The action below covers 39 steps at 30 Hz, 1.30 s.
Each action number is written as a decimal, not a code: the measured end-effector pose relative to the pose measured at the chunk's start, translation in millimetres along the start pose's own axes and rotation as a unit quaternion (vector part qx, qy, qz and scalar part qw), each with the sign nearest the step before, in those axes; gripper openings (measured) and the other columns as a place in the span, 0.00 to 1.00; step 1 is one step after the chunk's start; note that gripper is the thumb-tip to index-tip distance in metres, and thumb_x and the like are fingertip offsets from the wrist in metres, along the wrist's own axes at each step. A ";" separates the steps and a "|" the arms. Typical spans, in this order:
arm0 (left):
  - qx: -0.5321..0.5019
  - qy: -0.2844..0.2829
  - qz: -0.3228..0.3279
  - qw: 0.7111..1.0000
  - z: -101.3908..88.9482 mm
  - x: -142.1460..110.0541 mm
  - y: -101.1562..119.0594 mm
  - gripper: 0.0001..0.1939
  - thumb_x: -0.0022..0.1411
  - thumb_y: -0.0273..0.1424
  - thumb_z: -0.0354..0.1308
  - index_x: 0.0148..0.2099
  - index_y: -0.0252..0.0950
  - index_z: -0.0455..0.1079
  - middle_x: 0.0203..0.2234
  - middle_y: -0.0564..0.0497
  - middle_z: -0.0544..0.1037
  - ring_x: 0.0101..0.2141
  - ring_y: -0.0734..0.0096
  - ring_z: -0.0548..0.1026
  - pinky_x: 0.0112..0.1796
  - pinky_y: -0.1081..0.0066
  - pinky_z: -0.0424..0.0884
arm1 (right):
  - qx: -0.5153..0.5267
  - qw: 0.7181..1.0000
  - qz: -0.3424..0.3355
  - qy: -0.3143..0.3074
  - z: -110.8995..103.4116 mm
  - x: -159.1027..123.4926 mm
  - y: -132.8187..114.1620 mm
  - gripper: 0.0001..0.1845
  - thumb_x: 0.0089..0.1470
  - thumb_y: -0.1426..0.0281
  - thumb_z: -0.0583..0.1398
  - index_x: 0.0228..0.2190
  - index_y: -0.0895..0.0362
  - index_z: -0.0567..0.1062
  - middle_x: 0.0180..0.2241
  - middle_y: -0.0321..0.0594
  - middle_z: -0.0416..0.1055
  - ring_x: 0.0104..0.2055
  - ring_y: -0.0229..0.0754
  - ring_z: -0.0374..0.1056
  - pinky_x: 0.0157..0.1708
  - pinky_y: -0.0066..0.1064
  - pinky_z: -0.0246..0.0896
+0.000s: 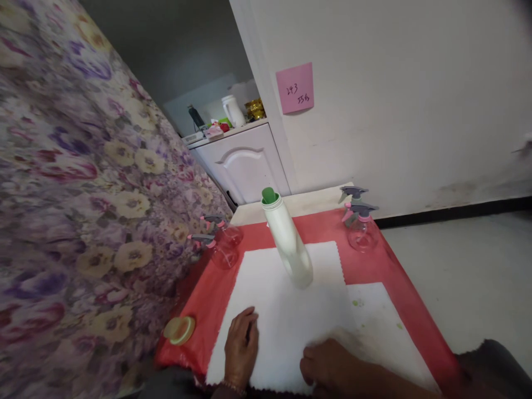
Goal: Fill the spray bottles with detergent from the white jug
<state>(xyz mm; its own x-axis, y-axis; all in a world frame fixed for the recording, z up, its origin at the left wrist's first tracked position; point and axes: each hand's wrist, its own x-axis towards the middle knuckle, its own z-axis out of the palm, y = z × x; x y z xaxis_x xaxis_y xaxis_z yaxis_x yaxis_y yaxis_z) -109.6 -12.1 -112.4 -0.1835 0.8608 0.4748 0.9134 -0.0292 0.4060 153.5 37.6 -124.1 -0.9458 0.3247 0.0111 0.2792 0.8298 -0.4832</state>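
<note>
My left hand (pixel 241 343) lies at the left side of a white cloth (pixel 286 321), holding nothing, its thumb apart from the fingers. Toward the lower right, my right hand (pixel 328 363) is curled closed over the cloth and slightly blurred. Whatever is inside its fingers, if anything, is hidden. Beyond both hands and apart from them stands a tall pale bottle (pixel 290 244) with an uncapped neck and a green spout (pixel 269 195). A translucent pale-yellow cap (pixel 180 330) lies on the red table cover (pixel 195 316), left of my left hand.
Clear spray bottles with grey-and-pink heads stand at left, one nearer (pixel 224 255) and one behind (pixel 230 234). Two more, including a front one (pixel 363 235), stand at right. A second white cloth (pixel 380 316) has green spots. A floral curtain (pixel 103 210) borders the left.
</note>
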 end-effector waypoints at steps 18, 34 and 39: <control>-0.001 -0.002 0.007 1.000 1.9 -0.8 -4.8 0.08 0.64 0.31 0.52 0.42 0.40 0.72 0.45 0.45 0.77 0.46 0.60 0.75 0.48 0.56 0.73 | 0.020 0.999 -0.021 0.013 -5.6 -3.5 0.8 0.15 0.45 0.65 0.66 0.37 0.54 0.72 0.37 0.38 0.73 0.30 0.40 0.66 0.21 0.28 0.35; 0.002 0.004 0.014 1.000 1.2 0.5 -1.4 0.08 0.63 0.31 0.52 0.41 0.41 0.73 0.44 0.47 0.77 0.45 0.61 0.75 0.47 0.58 0.74 | -0.094 0.993 -0.055 0.050 -5.3 -1.4 -15.0 0.09 0.56 0.61 0.61 0.30 0.54 0.72 0.29 0.34 0.74 0.21 0.36 0.61 0.17 0.31 0.31; 0.004 -0.001 0.011 1.000 2.0 -0.9 -3.5 0.08 0.63 0.31 0.52 0.41 0.40 0.72 0.44 0.46 0.77 0.46 0.61 0.75 0.47 0.58 0.74 | -0.100 0.991 -0.056 0.072 -0.7 -0.7 -13.2 0.11 0.56 0.60 0.61 0.28 0.54 0.71 0.27 0.32 0.73 0.21 0.35 0.62 0.17 0.31 0.31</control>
<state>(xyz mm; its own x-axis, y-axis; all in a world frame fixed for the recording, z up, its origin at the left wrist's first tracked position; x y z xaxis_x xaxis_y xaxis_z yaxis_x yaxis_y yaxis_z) -111.9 -11.8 -115.9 -0.1625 0.8613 0.4814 0.9201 -0.0440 0.3893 150.6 26.7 -117.1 -0.9434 0.2744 0.1861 0.2144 0.9331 -0.2889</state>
